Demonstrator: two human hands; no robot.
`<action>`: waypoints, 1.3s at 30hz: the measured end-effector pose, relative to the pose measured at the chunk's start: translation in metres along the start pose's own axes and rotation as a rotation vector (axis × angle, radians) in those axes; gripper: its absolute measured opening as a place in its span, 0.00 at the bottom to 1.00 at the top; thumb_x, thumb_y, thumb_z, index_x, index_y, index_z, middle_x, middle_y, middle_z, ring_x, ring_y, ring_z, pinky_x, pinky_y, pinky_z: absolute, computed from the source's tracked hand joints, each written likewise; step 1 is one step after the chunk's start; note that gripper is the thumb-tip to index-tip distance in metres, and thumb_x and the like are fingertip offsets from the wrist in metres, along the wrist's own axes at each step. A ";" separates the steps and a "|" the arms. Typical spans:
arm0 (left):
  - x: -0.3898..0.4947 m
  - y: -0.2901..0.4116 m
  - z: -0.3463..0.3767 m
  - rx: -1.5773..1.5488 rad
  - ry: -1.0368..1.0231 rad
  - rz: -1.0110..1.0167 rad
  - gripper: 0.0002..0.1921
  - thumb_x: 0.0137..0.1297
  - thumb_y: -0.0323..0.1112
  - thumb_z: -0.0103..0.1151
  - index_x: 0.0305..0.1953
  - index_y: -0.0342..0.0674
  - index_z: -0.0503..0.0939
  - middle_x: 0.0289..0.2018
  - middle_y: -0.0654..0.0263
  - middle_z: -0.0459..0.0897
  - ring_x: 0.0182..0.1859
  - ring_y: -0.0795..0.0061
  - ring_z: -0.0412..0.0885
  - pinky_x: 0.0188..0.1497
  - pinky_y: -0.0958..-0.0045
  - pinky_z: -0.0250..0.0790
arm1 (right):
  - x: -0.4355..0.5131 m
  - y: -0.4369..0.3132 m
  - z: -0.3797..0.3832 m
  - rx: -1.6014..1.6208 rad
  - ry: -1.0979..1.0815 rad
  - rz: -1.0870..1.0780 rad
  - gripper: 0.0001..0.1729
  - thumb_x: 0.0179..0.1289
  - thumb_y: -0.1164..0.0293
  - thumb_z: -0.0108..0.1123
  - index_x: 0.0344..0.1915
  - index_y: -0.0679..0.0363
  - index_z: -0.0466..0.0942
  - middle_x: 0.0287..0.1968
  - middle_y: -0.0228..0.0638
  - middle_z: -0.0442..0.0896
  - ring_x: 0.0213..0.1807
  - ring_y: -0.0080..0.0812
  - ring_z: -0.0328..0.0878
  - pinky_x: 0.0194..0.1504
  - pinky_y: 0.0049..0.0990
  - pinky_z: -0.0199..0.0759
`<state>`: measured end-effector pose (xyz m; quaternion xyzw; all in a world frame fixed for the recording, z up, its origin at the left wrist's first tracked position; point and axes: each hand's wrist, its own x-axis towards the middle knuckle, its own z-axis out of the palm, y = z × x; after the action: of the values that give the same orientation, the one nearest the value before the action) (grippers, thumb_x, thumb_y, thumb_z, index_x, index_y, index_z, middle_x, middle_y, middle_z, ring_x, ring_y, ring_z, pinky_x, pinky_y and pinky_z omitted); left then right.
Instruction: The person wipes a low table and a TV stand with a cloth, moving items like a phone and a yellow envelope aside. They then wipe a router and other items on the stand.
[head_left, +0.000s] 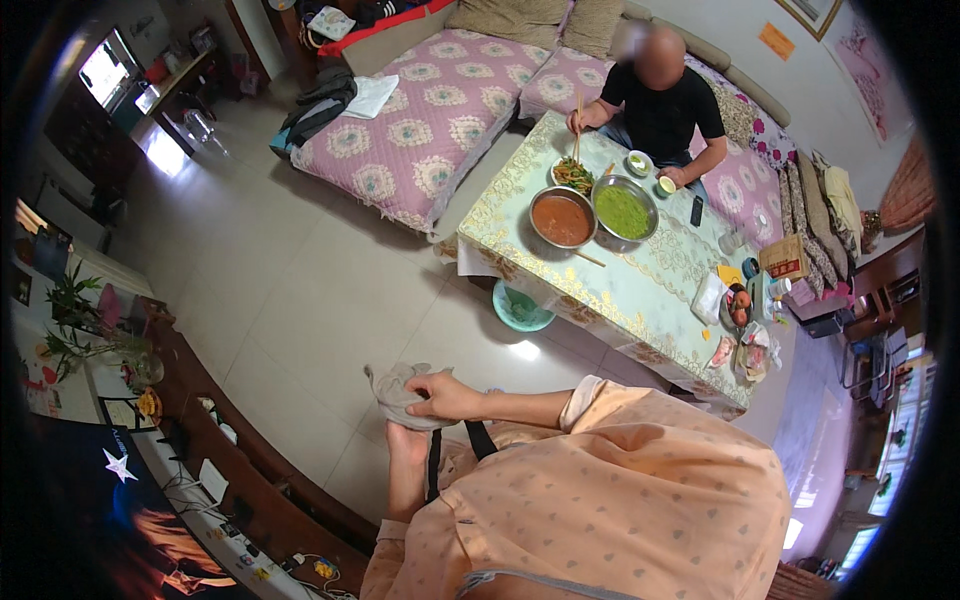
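A crumpled grey cloth (394, 394) is bunched between my two hands, over the tiled floor. My right hand (442, 396) grips its near side, with thumb and fingers curled into the fabric. My left hand (407, 444) holds the cloth from below, its fingers mostly hidden behind the folds. To the upper right stands a table with a patterned tablecloth (660, 300). On it are a metal bowl of reddish-brown soup (562, 221), a metal bowl of green food (624, 212) and a plate of cooked vegetables (574, 176).
A person in black (660, 97) sits behind the table with chopsticks and a small bowl (665, 186). A green basin (521, 306) stands on the floor beside the table. A quilted sofa (450, 97) is beyond; a long wooden cabinet (217, 397) with plants, cables and a television runs along the left.
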<state>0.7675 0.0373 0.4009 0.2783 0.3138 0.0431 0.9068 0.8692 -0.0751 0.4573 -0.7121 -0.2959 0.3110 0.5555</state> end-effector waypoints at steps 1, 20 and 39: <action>0.008 0.002 -0.006 -0.027 -0.008 0.001 0.23 0.70 0.48 0.38 0.57 0.39 0.66 0.55 0.61 0.70 0.56 0.67 0.69 0.59 0.63 0.64 | 0.007 -0.003 0.001 0.015 -0.052 0.007 0.14 0.54 0.70 0.64 0.40 0.63 0.75 0.28 0.34 0.75 0.30 0.23 0.68 0.34 0.26 0.65; 0.084 0.231 -0.106 -0.386 -0.128 0.061 0.21 0.70 0.46 0.40 0.57 0.41 0.68 0.56 0.66 0.73 0.58 0.69 0.69 0.62 0.64 0.58 | 0.247 -0.055 0.097 0.013 -0.137 -0.054 0.10 0.56 0.75 0.62 0.39 0.66 0.77 0.25 0.29 0.77 0.27 0.17 0.71 0.29 0.21 0.67; 0.128 0.379 -0.226 -0.330 0.660 0.649 0.13 0.54 0.32 0.65 0.41 0.37 0.78 0.37 0.66 0.81 0.43 0.74 0.76 0.47 0.71 0.65 | 0.529 -0.023 0.242 0.378 -0.579 0.291 0.07 0.58 0.79 0.58 0.38 0.64 0.77 0.32 0.29 0.81 0.31 0.20 0.75 0.35 0.21 0.69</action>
<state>0.7725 0.4965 0.3866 0.1858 0.4704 0.4586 0.7307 1.0143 0.4822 0.3733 -0.5143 -0.2738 0.6244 0.5202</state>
